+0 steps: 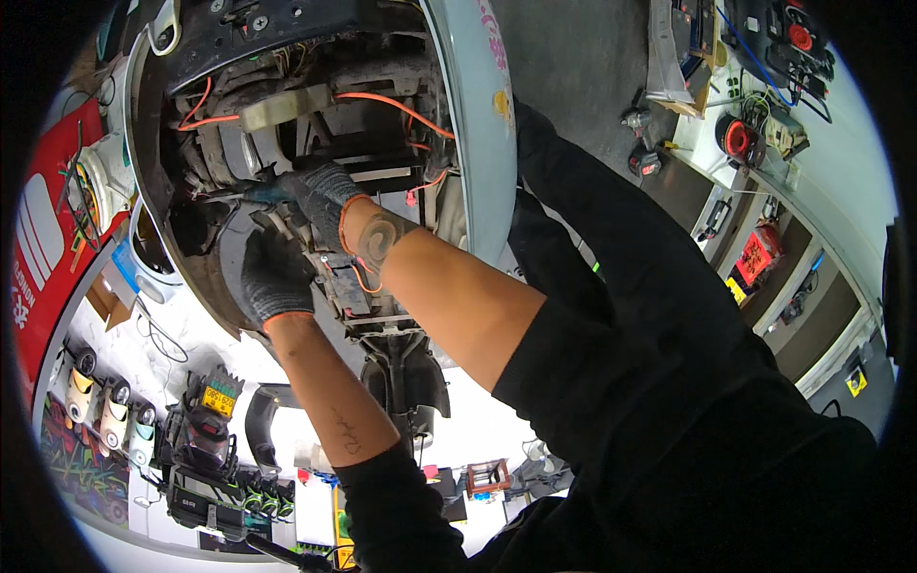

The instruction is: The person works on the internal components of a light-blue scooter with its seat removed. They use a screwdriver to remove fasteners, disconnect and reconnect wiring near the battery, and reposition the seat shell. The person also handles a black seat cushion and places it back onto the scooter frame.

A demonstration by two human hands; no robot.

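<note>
My right hand [321,196], in a dark grey knit glove, is closed on a teal and black tool [260,191] inside an opened scooter body [483,143] with pale blue panels. My left hand [275,269], gloved too, is below it, fingers curled among the dark parts; what they hold is hidden. Orange cables [392,103] run through the frame around a pale translucent container [285,108]. A short orange wire hangs by a dark box [344,286] under my right wrist.
A red panel [48,286] stands at far left. Small toy-like scooters [115,420] and equipment sit at lower left. Cordless power tools [645,160] lie on the grey floor at upper right, near a cluttered shelf unit [793,286]. My black-clothed legs [611,220] extend alongside the body.
</note>
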